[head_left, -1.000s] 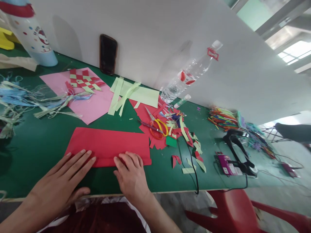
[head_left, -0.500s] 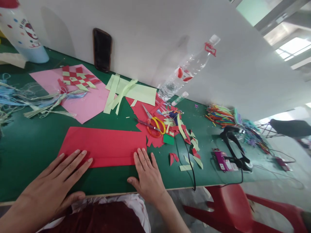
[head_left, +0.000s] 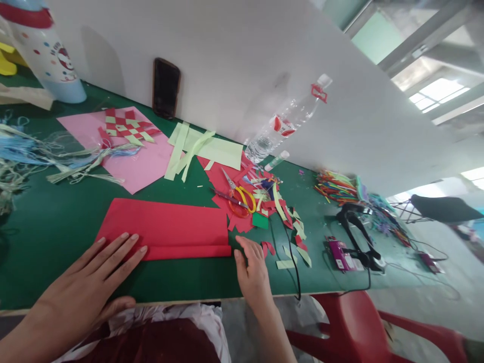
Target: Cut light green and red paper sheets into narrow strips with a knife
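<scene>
A folded sheet of red paper lies on the green table in front of me. My left hand rests flat on its near left corner, fingers stretched out. My right hand lies just past the sheet's right end, on the table, fingers loosely extended and holding nothing. The folded near edge of the red paper bulges slightly along its length. Orange and yellow scissors lie beyond the sheet among red and light green paper scraps.
A pink sheet carries a red and green woven square. Light green strips, a plastic bottle, a glue stick, a phone against the wall, pale strings, coloured sticks, a black cable, a red chair.
My right hand has slid rightward along the near edge of the red paper and off its right end. My left hand has stayed on the left corner.
</scene>
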